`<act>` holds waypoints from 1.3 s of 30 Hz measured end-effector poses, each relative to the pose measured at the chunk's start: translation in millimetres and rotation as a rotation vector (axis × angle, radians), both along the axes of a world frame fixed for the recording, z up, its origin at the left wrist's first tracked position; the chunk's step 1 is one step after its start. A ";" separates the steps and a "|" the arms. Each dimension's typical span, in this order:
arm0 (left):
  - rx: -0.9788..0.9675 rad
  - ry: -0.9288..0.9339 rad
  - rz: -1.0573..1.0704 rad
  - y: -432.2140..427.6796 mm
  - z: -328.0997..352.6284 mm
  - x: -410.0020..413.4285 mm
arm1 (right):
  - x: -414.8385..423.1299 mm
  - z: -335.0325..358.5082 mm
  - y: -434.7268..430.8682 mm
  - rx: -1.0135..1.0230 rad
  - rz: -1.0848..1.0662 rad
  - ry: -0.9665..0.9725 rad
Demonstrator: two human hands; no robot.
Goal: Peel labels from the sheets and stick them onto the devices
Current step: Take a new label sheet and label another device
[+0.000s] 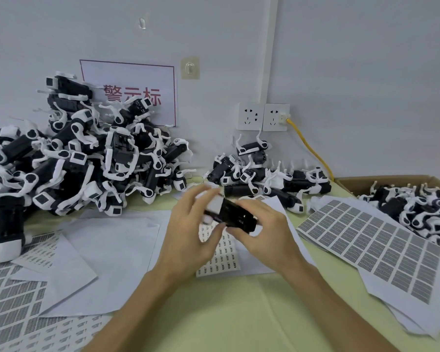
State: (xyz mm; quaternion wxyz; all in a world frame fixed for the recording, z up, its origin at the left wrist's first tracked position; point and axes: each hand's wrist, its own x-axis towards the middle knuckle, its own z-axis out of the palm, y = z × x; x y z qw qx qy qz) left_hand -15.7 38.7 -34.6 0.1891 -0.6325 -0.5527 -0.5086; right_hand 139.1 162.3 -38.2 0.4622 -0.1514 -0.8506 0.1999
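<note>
A black and white device point(233, 212) is held above the table's middle between both hands. My left hand point(188, 232) grips its white left end, fingers curled over the top and thumb underneath. My right hand point(267, 229) grips its black right end from the side and below. Under the hands lies a sheet of small labels point(221, 260). A larger sheet of grey labels point(371, 240) lies to the right. Whether a label is pinched in either hand cannot be seen.
A big heap of devices point(74, 161) fills the back left, a smaller heap point(264, 176) sits by the wall sockets point(263, 116). A cardboard box point(366, 180) with more devices stands at the right. Spent backing sheets point(99, 252) and label sheets point(10, 308) cover the left table.
</note>
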 end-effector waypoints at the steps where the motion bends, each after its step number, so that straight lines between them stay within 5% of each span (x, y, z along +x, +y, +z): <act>1: -0.001 -0.086 -0.009 -0.8 2.4 0.4 | -0.9 0.1 -2.6 -0.090 0.038 0.003; 8: -0.068 -0.527 0.003 0.4 5.8 -4.9 | 0.7 6.4 -5.3 -0.625 0.284 0.031; 15: -0.064 -0.509 0.109 3.4 -0.1 -11.3 | 6.5 26.2 -2.1 -1.118 0.258 0.051; 21: -0.109 -0.514 0.079 6.0 -5.3 -14.5 | 53.3 48.1 44.1 -1.249 0.653 0.966; 23: -0.124 -0.512 0.071 6.8 -6.6 -12.7 | 70.5 49.3 59.8 -1.285 0.653 1.114; 29: -0.421 -0.427 0.112 9.3 -15.6 -14.5 | 54.1 31.3 59.0 -1.319 -0.100 0.699; 31: -0.585 -0.343 0.150 9.1 -18.3 -14.2 | 44.6 29.2 51.1 -1.278 -0.102 0.542; 39: -0.958 0.123 0.240 16.1 -30.8 -14.5 | 9.4 10.0 10.9 -0.583 -0.072 -0.082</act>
